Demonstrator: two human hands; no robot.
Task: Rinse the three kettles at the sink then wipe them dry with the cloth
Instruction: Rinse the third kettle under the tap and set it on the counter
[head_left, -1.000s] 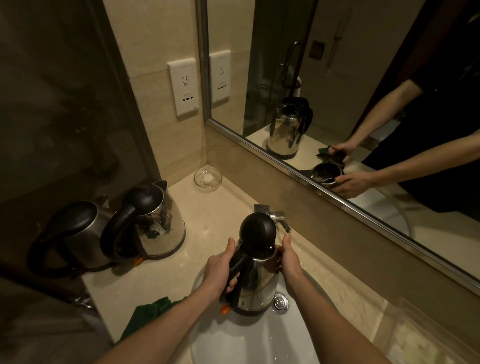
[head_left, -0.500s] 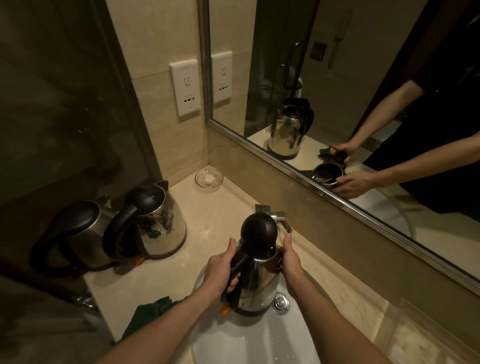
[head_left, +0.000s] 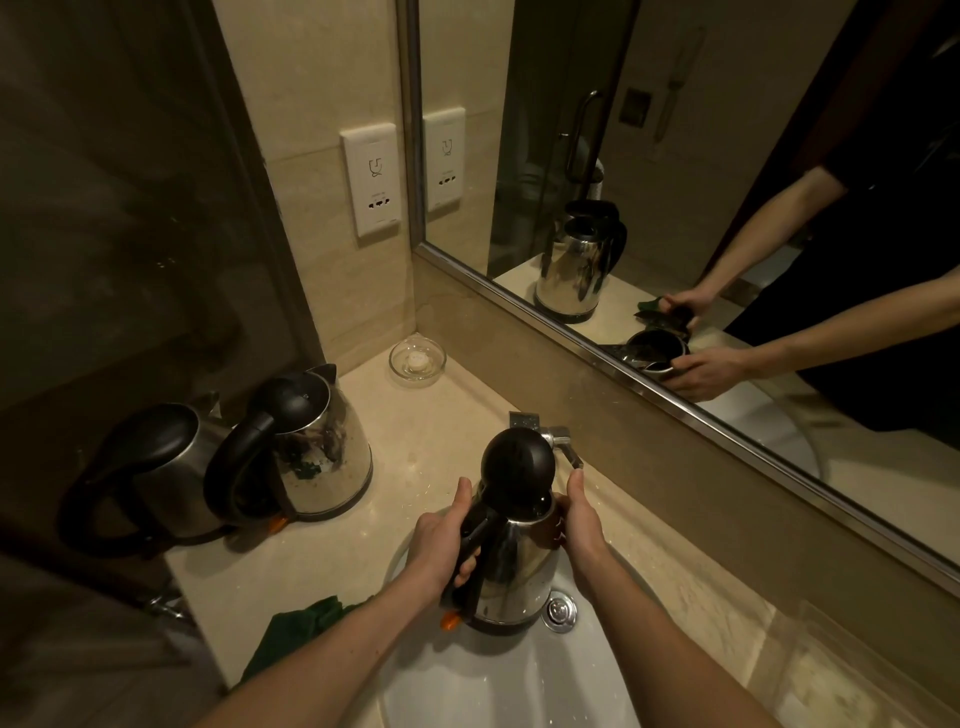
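A steel kettle (head_left: 514, 566) with its black lid raised stands upright over the white sink (head_left: 498, 686), just below the tap (head_left: 561, 441). My left hand (head_left: 441, 545) grips its black handle. My right hand (head_left: 582, 525) holds the kettle's right side near the rim. Two more steel kettles stand on the counter at the left, one (head_left: 322, 457) nearer the sink and one (head_left: 150, 478) behind it. A dark green cloth (head_left: 296, 629) lies crumpled at the counter's front edge, partly behind my left forearm.
A small glass dish (head_left: 418, 359) sits in the counter's back corner. A wall socket (head_left: 371, 184) is above it. The mirror (head_left: 675, 156) runs along the right wall. The sink's drain stopper (head_left: 559, 610) shows beside the kettle.
Both hands and the kettle have barely moved. The view has shifted slightly.
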